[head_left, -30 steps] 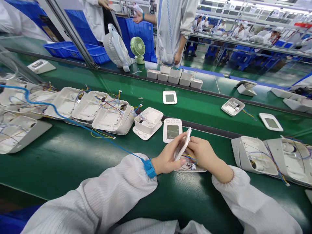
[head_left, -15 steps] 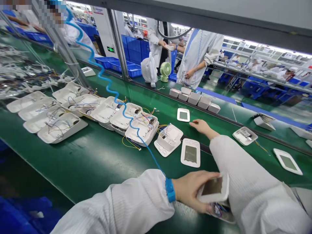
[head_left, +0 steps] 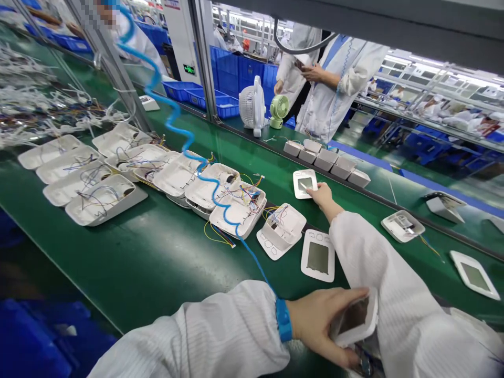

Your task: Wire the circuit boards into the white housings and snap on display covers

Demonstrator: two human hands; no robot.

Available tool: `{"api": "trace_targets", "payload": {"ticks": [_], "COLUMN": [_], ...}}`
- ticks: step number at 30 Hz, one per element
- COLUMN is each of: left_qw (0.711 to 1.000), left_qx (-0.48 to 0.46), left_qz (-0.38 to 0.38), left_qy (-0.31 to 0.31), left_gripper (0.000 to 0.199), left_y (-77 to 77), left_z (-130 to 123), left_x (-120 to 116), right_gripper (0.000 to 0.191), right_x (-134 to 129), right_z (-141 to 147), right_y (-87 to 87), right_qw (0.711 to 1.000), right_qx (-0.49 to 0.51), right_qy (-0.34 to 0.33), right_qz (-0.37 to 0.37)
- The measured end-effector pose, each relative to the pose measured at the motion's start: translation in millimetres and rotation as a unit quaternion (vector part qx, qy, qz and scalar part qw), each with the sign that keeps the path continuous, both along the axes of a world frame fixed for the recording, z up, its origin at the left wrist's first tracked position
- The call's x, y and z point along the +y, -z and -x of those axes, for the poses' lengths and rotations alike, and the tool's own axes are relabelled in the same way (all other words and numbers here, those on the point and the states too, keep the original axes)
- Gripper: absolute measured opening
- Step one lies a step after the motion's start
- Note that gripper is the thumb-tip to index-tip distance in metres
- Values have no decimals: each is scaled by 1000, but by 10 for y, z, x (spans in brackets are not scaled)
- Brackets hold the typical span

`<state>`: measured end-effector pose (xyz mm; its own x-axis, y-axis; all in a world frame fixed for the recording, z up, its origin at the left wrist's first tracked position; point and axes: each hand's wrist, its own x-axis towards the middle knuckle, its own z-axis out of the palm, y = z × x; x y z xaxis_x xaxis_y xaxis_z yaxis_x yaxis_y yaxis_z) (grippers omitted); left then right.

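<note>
My left hand [head_left: 321, 323], with a blue wrist strap, grips a white device [head_left: 356, 320] with a dark screen; wires and a lower part show beneath it. Further forward, my right hand [head_left: 322, 197] has its fingers on the lower right edge of a small white panel [head_left: 298, 184] with a grey screen, and the panel is tilted up a little. Between my two hands a larger white panel [head_left: 318, 256] with a screen lies on the green surface. Just left of it, a white housing [head_left: 284, 224] with wires rests on another white panel [head_left: 271, 245].
Several open white housings [head_left: 238, 210] with wires stretch leftward on the green bench [head_left: 169, 262]. A coiled blue cord [head_left: 179, 126] runs to my left wrist. Beyond are two fans [head_left: 252, 107], small white boxes [head_left: 326, 160] and people in white coats. More parts [head_left: 402, 226] lie right.
My right hand has closed onto the small panel's edge, and the panel has tilted. My left hand still holds its device, now turned slightly. The view has shifted a little.
</note>
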<state>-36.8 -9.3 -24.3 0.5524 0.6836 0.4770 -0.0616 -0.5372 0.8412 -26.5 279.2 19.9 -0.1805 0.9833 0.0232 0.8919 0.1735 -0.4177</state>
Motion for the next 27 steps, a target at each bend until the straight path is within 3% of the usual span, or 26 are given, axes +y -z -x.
{"api": "trace_targets", "payload": {"ticks": [3, 7, 10, 12, 16, 19, 21, 25, 27], "left_qw": [1000, 1000, 1000, 1000, 1000, 1000, 999, 998, 996], "left_qx": [-6, -5, 1, 0, -10, -20, -30, -48, -58], "left_qz": [14, 22, 23, 18, -7, -14, -6, 39, 58], "left_qy": [5, 10, 8, 9, 6, 8, 17, 30, 36], "left_gripper": [117, 109, 108, 108, 104, 98, 97, 96, 95], "left_y": [-68, -128, -145, -145, -147, -167, -180, -168, -139], "left_z": [29, 50, 48, 46, 55, 68, 72, 66, 62], "left_x": [-9, -18, -18, -18, -24, -28, -27, -22, -19], "right_gripper": [39, 31, 26, 21, 26, 34, 28, 25, 35], "right_x": [-192, -710, -1188, -1461, -1752, -1772, -1766, -1896, -2072], "right_z": [-263, -755, -1087, -1209, -1171, -1083, -1123, -1534, -1807], "right_y": [-176, -387, -392, -318, -132, -100, -149, -327, -421], "right_qw": [999, 988, 940, 906, 842, 824, 855, 954, 973], "right_qx": [8, -2, -16, -42, -67, -23, 23, 108, 129], "right_qy": [-37, -98, -180, -262, -470, -538, -501, -274, -191], "right_qz": [-29, -119, -290, -328, -256, -176, -129, -60, -16]}}
